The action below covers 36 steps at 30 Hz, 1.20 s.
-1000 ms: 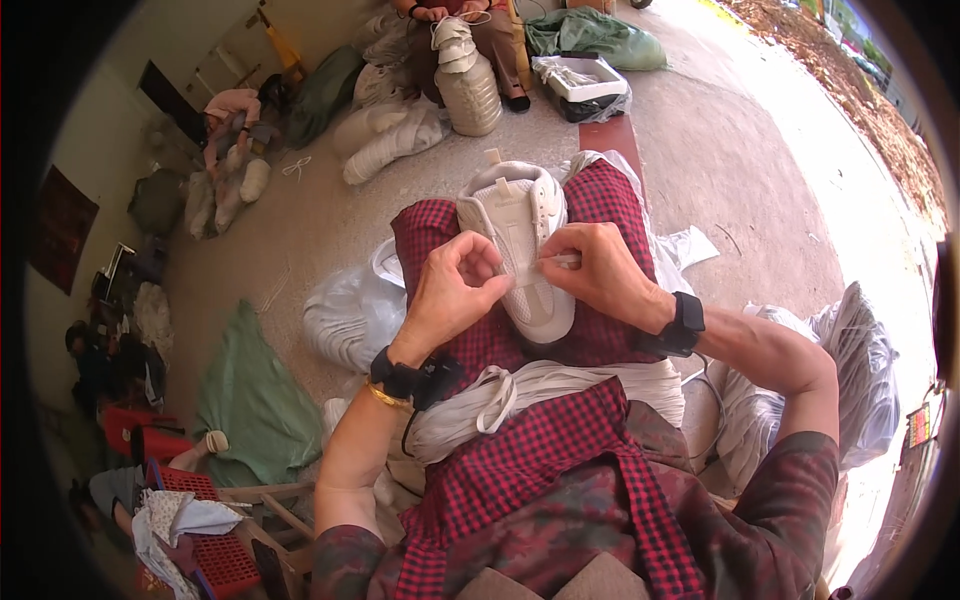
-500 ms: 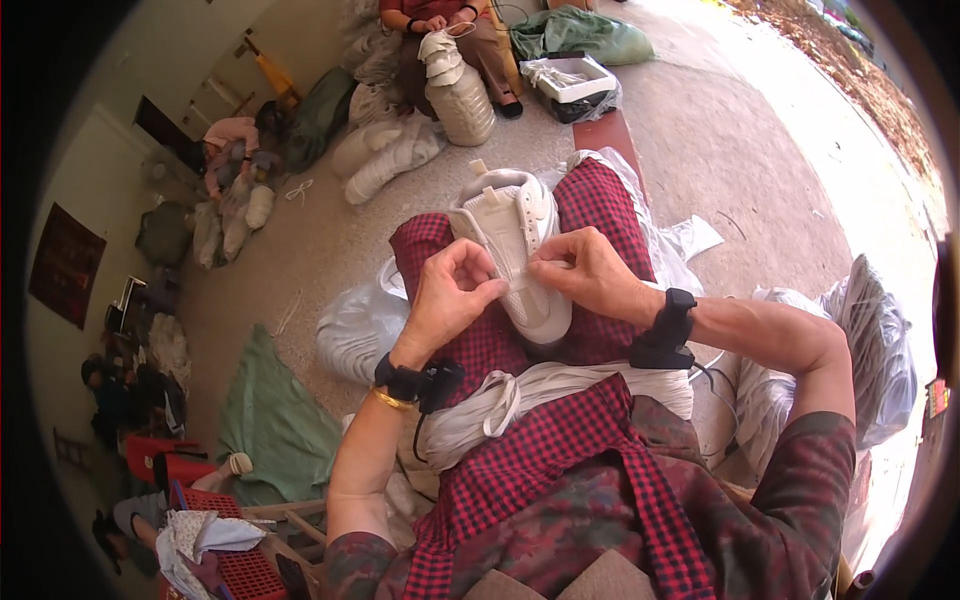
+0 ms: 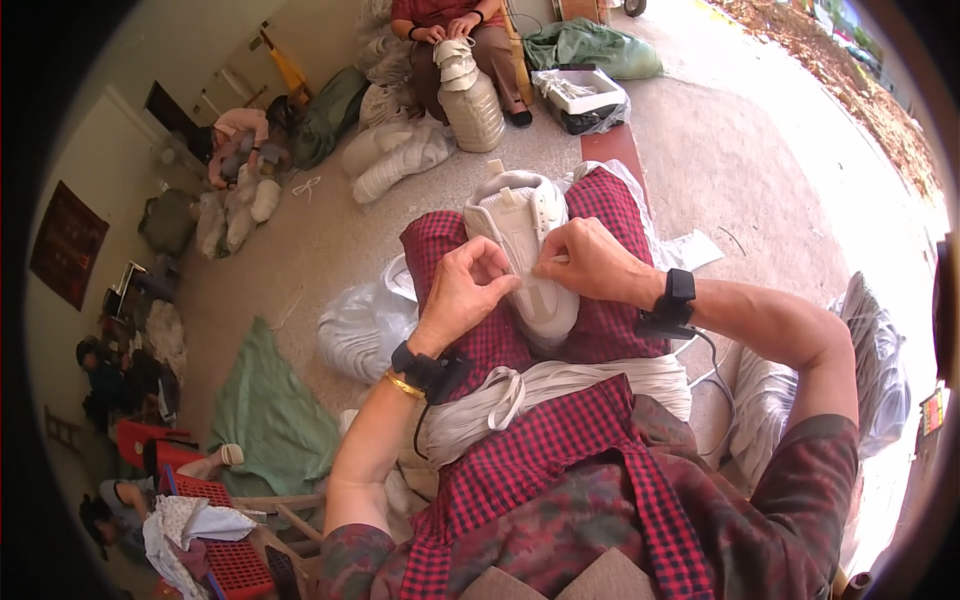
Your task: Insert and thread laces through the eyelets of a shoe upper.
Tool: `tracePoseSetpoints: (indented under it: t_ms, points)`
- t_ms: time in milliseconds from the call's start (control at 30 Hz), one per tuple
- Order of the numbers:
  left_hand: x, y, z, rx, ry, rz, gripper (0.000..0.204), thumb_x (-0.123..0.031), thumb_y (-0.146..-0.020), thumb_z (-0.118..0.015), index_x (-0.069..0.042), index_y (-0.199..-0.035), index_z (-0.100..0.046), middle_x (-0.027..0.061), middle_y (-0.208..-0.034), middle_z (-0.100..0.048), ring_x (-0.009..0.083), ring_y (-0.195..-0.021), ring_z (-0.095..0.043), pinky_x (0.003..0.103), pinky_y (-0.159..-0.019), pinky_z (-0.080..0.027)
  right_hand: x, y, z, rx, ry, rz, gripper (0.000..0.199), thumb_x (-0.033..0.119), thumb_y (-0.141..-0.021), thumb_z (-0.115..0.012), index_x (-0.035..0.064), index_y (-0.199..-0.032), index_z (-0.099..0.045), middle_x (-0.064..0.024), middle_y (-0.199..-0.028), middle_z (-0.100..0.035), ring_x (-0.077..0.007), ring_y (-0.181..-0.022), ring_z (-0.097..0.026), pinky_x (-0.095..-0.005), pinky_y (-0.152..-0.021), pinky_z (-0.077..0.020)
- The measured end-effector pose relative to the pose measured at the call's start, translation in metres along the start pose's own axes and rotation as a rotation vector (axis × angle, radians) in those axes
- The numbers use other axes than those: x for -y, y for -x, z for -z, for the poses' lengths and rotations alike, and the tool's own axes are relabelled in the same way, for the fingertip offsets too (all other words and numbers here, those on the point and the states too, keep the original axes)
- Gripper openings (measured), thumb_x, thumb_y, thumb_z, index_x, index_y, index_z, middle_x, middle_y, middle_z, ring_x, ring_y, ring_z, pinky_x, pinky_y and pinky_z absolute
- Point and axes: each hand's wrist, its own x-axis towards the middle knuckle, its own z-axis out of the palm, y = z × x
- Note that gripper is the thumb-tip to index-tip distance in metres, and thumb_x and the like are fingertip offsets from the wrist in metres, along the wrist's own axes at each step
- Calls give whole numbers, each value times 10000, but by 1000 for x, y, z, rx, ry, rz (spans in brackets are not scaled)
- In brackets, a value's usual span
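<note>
An off-white sneaker (image 3: 548, 310) stands between my knees, toe toward me, with its tongue (image 3: 518, 225) and eyelets showing and its collar at the far end. My left hand (image 3: 470, 285) is at the left side of the lacing area, thumb and forefinger pinched together. From the right, my right hand (image 3: 590, 262) pinches close beside it over the tongue. What lies between the fingertips is too small and pale to make out. Across my lap lies a thick bundle of white laces (image 3: 570, 395), on a red and black checked apron (image 3: 540, 440).
Another person (image 3: 450, 25) sits ahead, hands on a stack of pale shoe uppers. A white tray (image 3: 580, 92) sits beside them. Plastic-wrapped bundles lie left (image 3: 365, 330) and right (image 3: 870, 370) of me. A green sheet (image 3: 275, 410) and red basket (image 3: 240, 568) are at left.
The view has shifted slightly, so the sneaker and both hands appear a little farther right. My hands stay pinched over the lacing area. The seated person's hands have come down onto the stack.
</note>
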Motion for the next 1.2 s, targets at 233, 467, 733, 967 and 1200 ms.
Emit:
tracePoseSetpoints:
  t_ms: [233, 467, 733, 967, 1200]
  points:
    - [-1, 0, -3, -36, -94, -62, 208, 1, -827, -781, -28, -918, -596, -41, -810, -594, 13, -724, -557, 185, -655, -501, 19, -1, -9, -42, -5, -137, 212, 159, -778, -725, -45, -728, -696, -254, -677, -655, -401, -693, -706, -448, -633, -558]
    - [-14, 10, -6, -54, -30, -89, 174, 18, -820, -771, -12, -931, -640, -16, -860, -610, 45, -754, -594, 199, -689, -531, 17, 6, -1, -35, 198, 159, 133, 114, -825, -648, -6, -771, -629, -204, -816, -656, -404, -757, -672, -481, -655, -534]
    - [-34, 12, -10, -80, -463, -215, 139, -29, -790, -759, -25, -906, -682, 87, -869, -597, 217, -718, -645, 332, -625, -528, 6, 5, -2, 59, 177, 218, 63, 93, -808, -661, 33, -828, -668, -164, -854, -652, -380, -768, -671, -463, -656, -539]
    - [-46, 15, -21, -93, -674, -281, 110, -61, -835, -684, -24, -875, -588, 155, -921, -561, 390, -855, -633, 470, -700, -499, -2, 6, -1, 46, 124, 282, 88, 104, -803, -682, 34, -856, -685, -146, -877, -661, -369, -805, -676, -454, -689, -544]
    - [-32, 75, 85, -132, -776, -104, 82, -55, -865, -634, -39, -890, -558, 149, -856, -559, 329, -756, -587, 430, -713, -485, -4, 4, 9, 163, 67, 312, 282, 8, -769, -683, -4, -1017, -550, -176, -978, -643, -404, -938, -657, -473, -775, -533]
